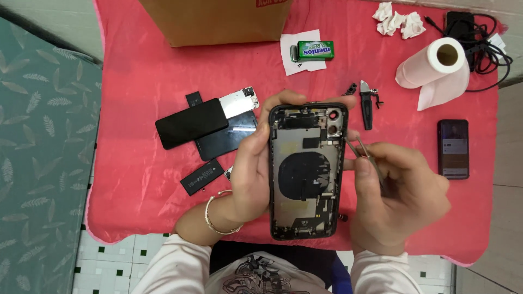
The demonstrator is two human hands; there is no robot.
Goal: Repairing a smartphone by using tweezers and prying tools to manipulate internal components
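My left hand (253, 163) holds an opened black phone housing (306, 171) upright over the red cloth, fingers wrapped round its left side and top. Inside it I see a round black coil, small boards and the camera openings near the top right. My right hand (400, 198) grips thin metal tweezers (364, 153), whose tips touch the housing's right edge just below the camera openings. A bracelet circles my left wrist.
On the red cloth (136, 98) lie a black screen panel (192, 123), a dark back plate (226, 139), a small battery (202, 177), a black tool (367, 106), a green gum box (315, 50), a paper roll (436, 65), a second phone (453, 148), a cardboard box (218, 19) and cables (479, 38).
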